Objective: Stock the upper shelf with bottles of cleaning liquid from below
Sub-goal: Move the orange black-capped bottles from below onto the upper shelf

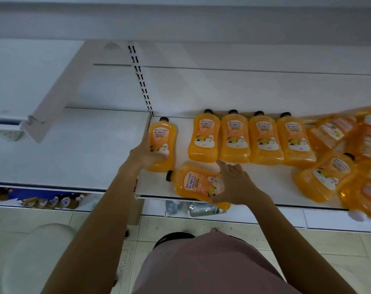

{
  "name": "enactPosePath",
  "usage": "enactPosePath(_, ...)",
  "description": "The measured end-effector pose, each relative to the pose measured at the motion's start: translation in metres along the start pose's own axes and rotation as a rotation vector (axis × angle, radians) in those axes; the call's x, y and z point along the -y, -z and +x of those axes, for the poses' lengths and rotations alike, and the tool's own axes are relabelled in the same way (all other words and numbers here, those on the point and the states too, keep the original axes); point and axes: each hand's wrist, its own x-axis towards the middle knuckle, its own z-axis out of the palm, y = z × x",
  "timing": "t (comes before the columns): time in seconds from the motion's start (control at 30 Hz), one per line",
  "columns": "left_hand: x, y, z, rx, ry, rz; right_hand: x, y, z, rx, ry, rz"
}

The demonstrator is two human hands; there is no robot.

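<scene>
Right fingers [223, 167] clasp front bottle [196, 185]; left fingers [157, 158] grip leftmost bottle [162, 139].

right-edge bottles [331, 131]: blurred, cut by frame | lying bottle [196, 185]: base hidden under right hand [235, 184] | left bottle [164, 141]: lower left side behind left hand [143, 154] | lower-shelf goods [52, 202]: dark, too small to identify

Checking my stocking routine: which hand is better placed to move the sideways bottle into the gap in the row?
Right. The right hand holds the sideways bottle just below the gap; the left hand grips the end bottle.
</scene>
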Motion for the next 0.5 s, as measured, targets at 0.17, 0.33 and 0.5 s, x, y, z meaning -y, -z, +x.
enactPosePath(0.17, -0.031, 0.006, -0.019, -0.037, 0.021, -0.058, 0.001, 0.0, 0.011, 0.151, -0.009, 0.092)
enactPosePath(0.33, -0.049, 0.013, -0.027, 0.015, 0.118, -0.134, -0.002, 0.001, 0.02, 0.19, -0.045, 0.189)
enactPosePath(0.5, -0.043, 0.019, -0.033, 0.012, 0.137, -0.318, -0.011, -0.01, 0.014, 0.231, -0.065, 0.376)
